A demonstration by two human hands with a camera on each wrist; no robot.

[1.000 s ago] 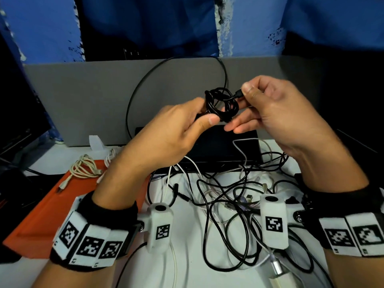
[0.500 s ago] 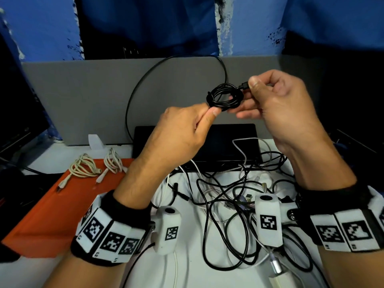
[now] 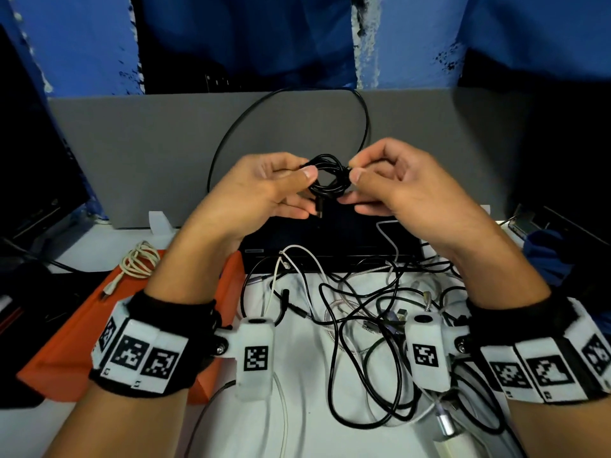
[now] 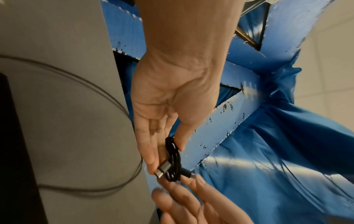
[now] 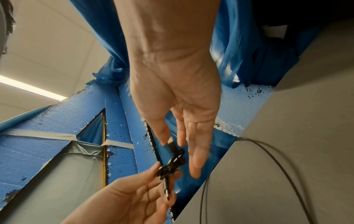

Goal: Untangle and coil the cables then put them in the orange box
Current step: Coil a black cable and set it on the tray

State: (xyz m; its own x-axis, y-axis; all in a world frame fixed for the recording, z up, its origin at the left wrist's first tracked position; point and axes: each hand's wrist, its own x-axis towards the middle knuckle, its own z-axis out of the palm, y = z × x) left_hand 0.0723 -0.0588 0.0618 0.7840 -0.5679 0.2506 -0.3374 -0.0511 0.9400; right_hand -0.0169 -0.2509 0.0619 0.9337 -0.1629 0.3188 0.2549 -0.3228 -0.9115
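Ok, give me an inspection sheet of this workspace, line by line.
Surface: white table, partly covered.
Job's things: orange box at left, one coiled beige cable inside; black cable coil held in the air.
Clutter: black device behind the pile.
Hands: left hand and right hand both pinch the coil.
Cables: tangled pile of black and white cables on the table.
Surroundings: grey panel, blue wall.
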